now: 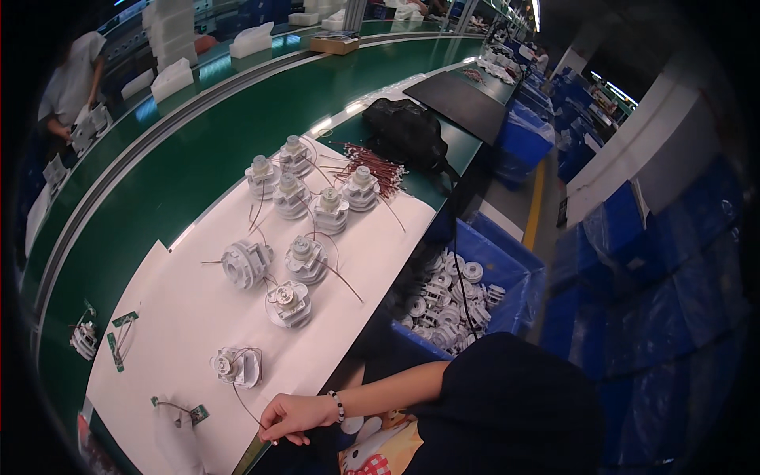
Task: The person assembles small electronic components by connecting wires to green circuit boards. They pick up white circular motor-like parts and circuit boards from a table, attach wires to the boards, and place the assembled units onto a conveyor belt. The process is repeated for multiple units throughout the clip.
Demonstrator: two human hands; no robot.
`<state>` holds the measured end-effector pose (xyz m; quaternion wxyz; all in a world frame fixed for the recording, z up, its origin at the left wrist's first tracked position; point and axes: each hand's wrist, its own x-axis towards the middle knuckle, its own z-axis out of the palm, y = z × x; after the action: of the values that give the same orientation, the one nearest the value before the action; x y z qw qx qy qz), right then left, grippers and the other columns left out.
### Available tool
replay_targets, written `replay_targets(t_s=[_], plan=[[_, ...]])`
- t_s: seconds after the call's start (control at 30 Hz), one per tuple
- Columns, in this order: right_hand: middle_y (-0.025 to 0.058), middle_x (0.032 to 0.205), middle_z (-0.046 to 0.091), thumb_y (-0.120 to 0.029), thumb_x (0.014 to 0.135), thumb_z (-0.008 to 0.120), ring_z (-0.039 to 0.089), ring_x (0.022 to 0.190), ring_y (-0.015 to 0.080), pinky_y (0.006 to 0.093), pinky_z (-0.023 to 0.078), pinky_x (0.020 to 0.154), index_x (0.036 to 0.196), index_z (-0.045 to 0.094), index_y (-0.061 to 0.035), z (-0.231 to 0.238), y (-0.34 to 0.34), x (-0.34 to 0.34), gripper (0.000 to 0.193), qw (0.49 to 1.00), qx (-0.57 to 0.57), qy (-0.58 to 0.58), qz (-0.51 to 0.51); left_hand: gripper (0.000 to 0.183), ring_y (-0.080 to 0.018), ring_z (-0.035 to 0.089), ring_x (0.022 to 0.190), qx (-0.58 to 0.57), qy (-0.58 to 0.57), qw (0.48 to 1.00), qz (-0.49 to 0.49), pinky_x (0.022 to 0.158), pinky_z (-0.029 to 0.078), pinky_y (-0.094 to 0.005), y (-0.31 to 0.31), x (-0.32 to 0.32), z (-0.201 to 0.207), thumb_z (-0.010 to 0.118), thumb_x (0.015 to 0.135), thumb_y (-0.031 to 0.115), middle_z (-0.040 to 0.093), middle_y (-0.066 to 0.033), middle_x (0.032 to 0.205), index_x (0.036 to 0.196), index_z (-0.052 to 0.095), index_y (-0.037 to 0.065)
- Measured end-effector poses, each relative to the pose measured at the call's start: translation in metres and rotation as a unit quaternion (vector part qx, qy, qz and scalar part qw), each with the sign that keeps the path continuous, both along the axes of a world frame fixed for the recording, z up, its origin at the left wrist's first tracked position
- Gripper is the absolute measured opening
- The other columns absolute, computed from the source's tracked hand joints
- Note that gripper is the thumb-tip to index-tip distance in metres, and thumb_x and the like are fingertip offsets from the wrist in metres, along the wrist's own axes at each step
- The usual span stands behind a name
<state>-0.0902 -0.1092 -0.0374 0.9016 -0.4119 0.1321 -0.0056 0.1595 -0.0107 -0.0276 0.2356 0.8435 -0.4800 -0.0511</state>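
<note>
Right grip [294, 418] closed, fingertips pinched on what looks like the free end of a thin dark lead [245, 408]; exact contact too small to confirm. Left grip not seen. From my fingertips the lead runs up and left to a white motor unit [237, 366], which sits near my grip but apart from it, on the white sheet [348, 317] over the green surface [198, 182].

Risks, as judged:
1. Unit appears unsecured; a sharp tug could drag or tip it, or strain the lead where it enters.
2. Left of the grip lies a green circuit board [199, 413] with its own wire; a sideways sweep could snag it.
3. Eight more units [306, 259] stand beyond the grip, leads trailing close together; reaching across could tangle them.

Noted: blurred pale shape [176, 435] left of the grip, not identifiable.
</note>
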Motion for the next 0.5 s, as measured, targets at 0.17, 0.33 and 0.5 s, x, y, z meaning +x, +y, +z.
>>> replay_targets(t_s=[0.17, 0.33, 0.5], plan=[[0.0034, 0.066, 0.058, -0.021, 0.086, 0.058, 0.050, 0.042, 0.0064, 0.0192, 0.039, 0.036, 0.087, 0.060, 0.0023, 0.000, 0.004, 0.008, 0.024, 1.000, -0.019, 0.021, 0.010, 0.046, -0.0249, 0.054, 0.094, -0.029, 0.044, 0.998, 0.035, 0.081, 0.044, -0.0314, 0.020, -0.001, 0.005, 0.056, 0.081, 0.006, 0.047, -0.0143, 0.127, 0.126, 0.046, 0.006], [0.0077, 0.067, 0.060, -0.015, 0.087, 0.056, 0.054, 0.045, 0.0084, 0.0197, 0.043, 0.040, 0.092, 0.062, 0.0038, -0.001, 0.001, 0.011, 0.021, 0.996, -0.051, 0.065, 0.028, 0.041, -0.0352, 0.053, 0.105, -0.002, -0.208, 0.975, -0.074, 0.090, 0.042, -0.0408, 0.020, -0.021, 0.026, 0.058, 0.081, 0.017, 0.051, -0.0172, 0.122, 0.120, 0.051, 0.007], [0.0077, 0.071, 0.062, -0.019, 0.088, 0.056, 0.053, 0.046, 0.0082, 0.0214, 0.043, 0.041, 0.095, 0.062, 0.0009, 0.007, 0.004, 0.002, 0.022, 0.998, 0.023, 0.025, 0.051, 0.038, -0.0277, 0.060, 0.074, 0.021, -0.214, 0.971, -0.103, 0.060, 0.048, -0.0353, 0.026, -0.029, 0.038, 0.050, 0.079, 0.007, 0.060, -0.0143, 0.106, 0.117, 0.054, 0.007]])
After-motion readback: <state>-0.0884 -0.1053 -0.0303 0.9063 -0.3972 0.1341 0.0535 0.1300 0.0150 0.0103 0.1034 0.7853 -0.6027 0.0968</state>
